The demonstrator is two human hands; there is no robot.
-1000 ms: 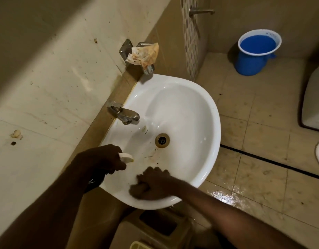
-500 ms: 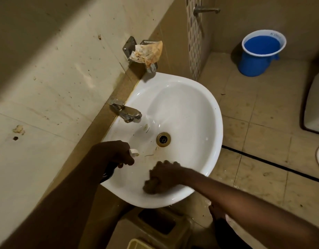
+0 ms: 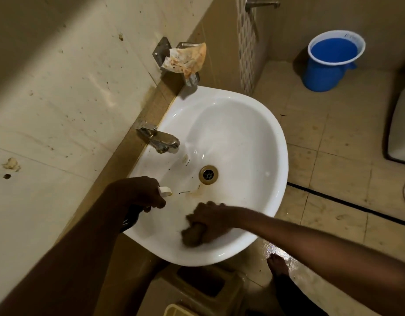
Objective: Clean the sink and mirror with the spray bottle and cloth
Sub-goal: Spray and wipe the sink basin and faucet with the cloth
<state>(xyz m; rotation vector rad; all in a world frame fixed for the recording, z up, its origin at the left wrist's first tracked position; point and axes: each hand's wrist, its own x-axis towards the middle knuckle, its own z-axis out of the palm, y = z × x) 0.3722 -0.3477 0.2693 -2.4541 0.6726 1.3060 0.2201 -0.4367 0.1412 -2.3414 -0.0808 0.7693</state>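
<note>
Two grips closed | left hand (image 3: 137,192): spray bottle (image 3: 165,191) | right hand (image 3: 210,218): cloth (image 3: 192,234), inside sink (image 3: 272,156)

Beyond the right hand (image 3: 210,218), the white ceramic sink (image 3: 260,201) bowl lies open; the left hand (image 3: 137,193) and the chrome metal tap (image 3: 159,139) crowd its wall side.

Sink (image 3: 274,156) was glossy white ceramic, stained near brass-toned drain (image 3: 208,174). Tap (image 3: 159,139) was shiny metal. Far-right bucket (image 3: 322,76) was smooth blue plastic. Wall tiles (image 3: 60,99) were matt, speckled. Floor tiles (image 3: 333,169) were dull, grimy.
</note>
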